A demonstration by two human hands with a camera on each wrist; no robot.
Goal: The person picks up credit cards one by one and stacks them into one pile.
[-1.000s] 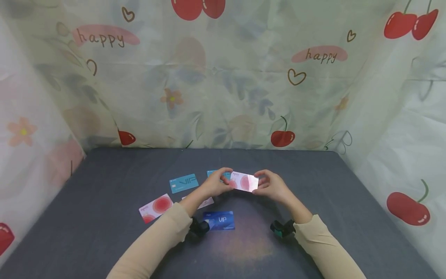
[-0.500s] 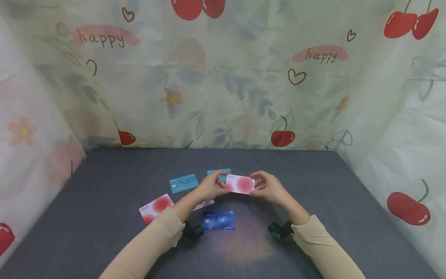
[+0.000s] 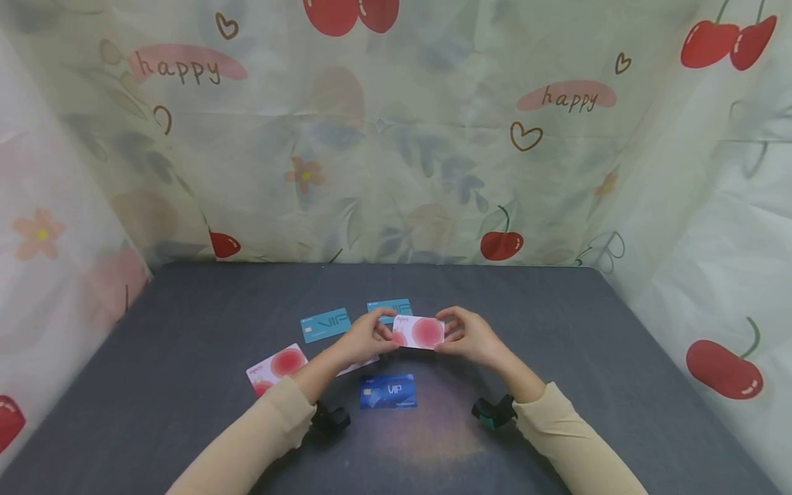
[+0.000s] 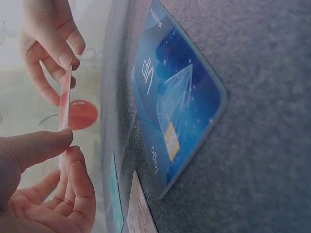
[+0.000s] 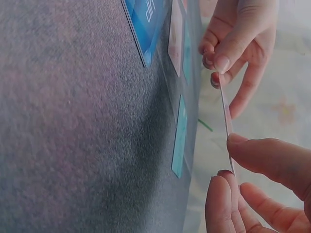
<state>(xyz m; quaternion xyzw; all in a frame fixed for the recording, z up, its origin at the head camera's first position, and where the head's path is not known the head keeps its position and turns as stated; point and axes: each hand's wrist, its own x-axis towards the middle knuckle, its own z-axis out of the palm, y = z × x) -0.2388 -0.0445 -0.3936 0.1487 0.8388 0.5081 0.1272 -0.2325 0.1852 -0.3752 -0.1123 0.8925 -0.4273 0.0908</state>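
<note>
A pink card [image 3: 419, 332] with red circles is held up off the table, its printed face toward the head camera. My left hand [image 3: 369, 335] pinches its left end between thumb and fingers. At the opposite end my right hand [image 3: 468, 335] pinches it the same way. Both wrist views show the card nearly edge-on, stretched between the two hands. Below it on the dark table lies a blue VIP card [image 3: 388, 392], seen large in the left wrist view. Behind the left hand is a light-blue card [image 3: 390, 306], partly covered by the fingers and the held card.
Another light-blue VIP card [image 3: 326, 325] lies left of the hands. A pink card with red circles [image 3: 276, 368] rests further left, partly hidden by the left sleeve. A pale card [image 3: 359, 365] shows beneath the left forearm. Patterned cloth [image 3: 383, 137] walls the table's back and sides.
Both hands have moved left and slightly toward the body with the pink card between them. Glare on its face has gone, and the light-blue card behind shows more.
</note>
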